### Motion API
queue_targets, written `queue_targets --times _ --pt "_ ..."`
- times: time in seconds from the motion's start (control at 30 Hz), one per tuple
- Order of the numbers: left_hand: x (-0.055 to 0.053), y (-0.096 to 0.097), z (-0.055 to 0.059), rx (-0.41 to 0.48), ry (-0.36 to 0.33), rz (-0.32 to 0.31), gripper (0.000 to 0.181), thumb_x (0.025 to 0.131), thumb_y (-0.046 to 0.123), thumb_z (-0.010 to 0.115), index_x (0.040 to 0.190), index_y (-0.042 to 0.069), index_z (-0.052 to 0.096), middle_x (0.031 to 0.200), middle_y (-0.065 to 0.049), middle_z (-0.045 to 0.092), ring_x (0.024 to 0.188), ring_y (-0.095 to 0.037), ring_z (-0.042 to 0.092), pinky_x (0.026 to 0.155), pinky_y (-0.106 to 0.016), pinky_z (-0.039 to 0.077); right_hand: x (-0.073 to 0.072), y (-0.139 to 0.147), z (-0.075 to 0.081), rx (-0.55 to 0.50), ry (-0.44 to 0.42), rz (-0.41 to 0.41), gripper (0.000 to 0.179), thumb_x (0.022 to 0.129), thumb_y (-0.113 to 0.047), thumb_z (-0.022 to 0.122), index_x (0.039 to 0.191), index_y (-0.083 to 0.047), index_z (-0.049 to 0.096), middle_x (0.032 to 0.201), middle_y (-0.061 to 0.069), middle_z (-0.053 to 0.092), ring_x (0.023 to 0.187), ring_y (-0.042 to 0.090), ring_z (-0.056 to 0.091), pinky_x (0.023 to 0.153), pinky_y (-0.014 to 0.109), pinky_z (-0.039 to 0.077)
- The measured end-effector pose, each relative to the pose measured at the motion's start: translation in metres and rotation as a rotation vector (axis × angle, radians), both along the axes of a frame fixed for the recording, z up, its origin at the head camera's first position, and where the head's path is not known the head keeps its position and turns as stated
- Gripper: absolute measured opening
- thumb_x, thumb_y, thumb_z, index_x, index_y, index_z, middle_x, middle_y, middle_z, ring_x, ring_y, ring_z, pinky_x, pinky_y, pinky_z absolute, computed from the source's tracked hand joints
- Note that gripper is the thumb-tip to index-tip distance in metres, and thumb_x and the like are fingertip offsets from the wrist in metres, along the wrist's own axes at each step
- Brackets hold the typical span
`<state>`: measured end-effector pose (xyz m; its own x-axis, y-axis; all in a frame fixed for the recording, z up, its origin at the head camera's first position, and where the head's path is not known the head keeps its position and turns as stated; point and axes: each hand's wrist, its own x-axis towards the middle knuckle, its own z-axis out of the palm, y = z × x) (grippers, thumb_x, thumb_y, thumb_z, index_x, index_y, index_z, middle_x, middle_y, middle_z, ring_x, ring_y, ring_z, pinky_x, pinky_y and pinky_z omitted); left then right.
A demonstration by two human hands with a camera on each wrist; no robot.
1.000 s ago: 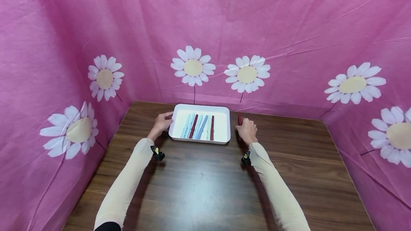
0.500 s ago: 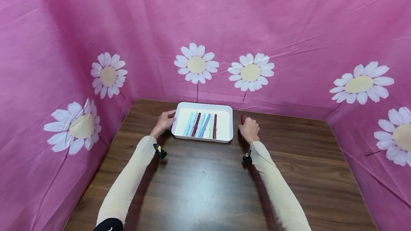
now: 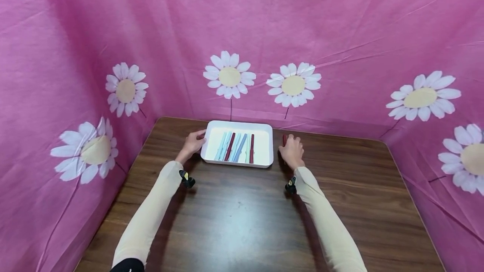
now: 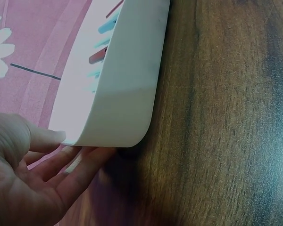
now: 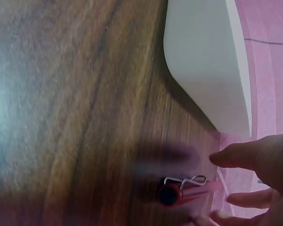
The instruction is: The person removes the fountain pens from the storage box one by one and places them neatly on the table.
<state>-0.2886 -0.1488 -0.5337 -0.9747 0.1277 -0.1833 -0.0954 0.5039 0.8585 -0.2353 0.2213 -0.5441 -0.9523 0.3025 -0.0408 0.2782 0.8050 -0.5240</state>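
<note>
From the head view, one white tray [image 3: 264,146] sits at the far middle of the table [image 3: 242,217] and holds seven pens: two dark red, the rest pale blue and green. An eighth, a red pen [image 3: 284,139], lies on the table just right of the tray. Your left hand [image 3: 193,142] rests at the tray's left wall, forearm stretched forward. Your right hand [image 3: 291,151] lies over the red pen, fingers bent down onto it; half a second ago its fingers sat lower and more of the pen showed.

Left wrist view: your left hand [image 4: 33,179] has its thumb on the tray [image 4: 127,89] rim and straight fingers under its corner, pinching the wall lightly.

Right wrist view: the red pen [image 5: 179,192], clip upward, lies beside the tray [image 5: 212,70]; your right hand's [image 5: 262,183] fingertips close around it, though blur hides whether they grip it.
</note>
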Motion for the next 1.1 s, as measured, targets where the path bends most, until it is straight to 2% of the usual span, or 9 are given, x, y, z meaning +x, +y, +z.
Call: queue_targets --times 0.1,0.27,0.4,0.53,0.63,0.67,0.73,0.93,1.1 --pt "0.000 0.000 0.000 -0.018 0.008 0.007 0.048 0.105 0.003 0.055 0.152 0.001 0.052 0.139 -0.032 0.061 0.119 -0.041 0.064 0.081 -0.043 0.065 -0.001 -0.005 0.001 -0.011 0.010 0.015 0.064 0.094 -0.017 0.073 0.146 0.007 0.043 0.141 0.038 0.044 0.128 0.059 0.046 0.109 0.070 0.039" --pt "0.000 0.000 -0.001 -0.001 0.003 0.004 0.048 0.105 0.003 0.054 0.152 0.000 0.051 0.139 -0.033 0.061 0.118 -0.043 0.065 0.079 -0.045 0.065 0.000 -0.010 0.006 -0.009 0.058 0.044 0.070 0.095 -0.015 0.073 0.153 0.005 0.039 0.152 0.037 0.036 0.137 0.057 0.037 0.112 0.072 0.033" --pt "0.000 -0.001 -0.002 0.017 0.026 0.008 0.048 0.102 0.001 0.056 0.149 -0.001 0.054 0.136 -0.033 0.063 0.116 -0.043 0.067 0.080 -0.045 0.065 -0.001 -0.013 0.008 -0.003 0.097 0.054 0.068 0.096 -0.015 0.071 0.153 0.005 0.040 0.153 0.036 0.036 0.137 0.055 0.037 0.112 0.071 0.032" --pt "0.000 0.000 0.001 -0.014 0.070 0.013 0.047 0.099 0.002 0.059 0.146 0.001 0.059 0.130 -0.030 0.068 0.110 -0.038 0.069 0.078 -0.041 0.065 -0.003 -0.016 0.011 -0.027 0.152 0.060 0.062 0.098 -0.015 0.068 0.151 0.007 0.043 0.152 0.035 0.038 0.137 0.053 0.039 0.113 0.069 0.034" --pt "-0.002 0.002 0.003 -0.062 0.070 0.010 0.048 0.100 0.004 0.059 0.148 0.003 0.058 0.133 -0.028 0.067 0.114 -0.038 0.068 0.082 -0.039 0.064 -0.003 -0.019 0.015 -0.059 0.200 0.064 0.055 0.100 -0.014 0.065 0.148 0.007 0.048 0.150 0.032 0.042 0.138 0.050 0.041 0.114 0.067 0.035" --pt "-0.002 0.003 0.004 -0.069 0.046 0.009 0.049 0.101 0.005 0.058 0.150 0.003 0.056 0.137 -0.028 0.065 0.119 -0.040 0.065 0.085 -0.041 0.064 -0.003 -0.019 0.016 -0.063 0.214 0.068 0.054 0.100 -0.014 0.064 0.147 0.007 0.049 0.149 0.032 0.043 0.138 0.049 0.042 0.114 0.066 0.035" --pt "-0.002 0.004 0.005 -0.086 0.037 0.008 0.049 0.102 0.005 0.057 0.151 0.002 0.054 0.139 -0.029 0.063 0.120 -0.041 0.065 0.083 -0.040 0.064 -0.002 -0.021 0.018 -0.068 0.234 0.081 0.052 0.100 -0.013 0.063 0.147 0.006 0.050 0.149 0.031 0.043 0.138 0.047 0.041 0.115 0.065 0.035" --pt "-0.001 0.003 0.003 -0.050 -0.002 0.009 0.049 0.104 0.003 0.055 0.153 0.002 0.051 0.140 -0.032 0.061 0.116 -0.043 0.066 0.072 -0.038 0.065 -0.002 -0.026 0.019 -0.082 0.259 0.126 0.053 0.100 -0.012 0.065 0.148 0.005 0.049 0.150 0.029 0.041 0.140 0.045 0.038 0.117 0.062 0.032" --pt "-0.001 -0.001 0.002 -0.021 0.009 0.018 0.050 0.102 0.003 0.057 0.151 0.004 0.054 0.139 -0.030 0.063 0.113 -0.041 0.068 0.073 -0.040 0.065 -0.002 -0.029 0.016 -0.098 0.291 0.167 0.055 0.098 -0.011 0.068 0.147 0.005 0.050 0.152 0.029 0.040 0.140 0.046 0.039 0.119 0.059 0.033"
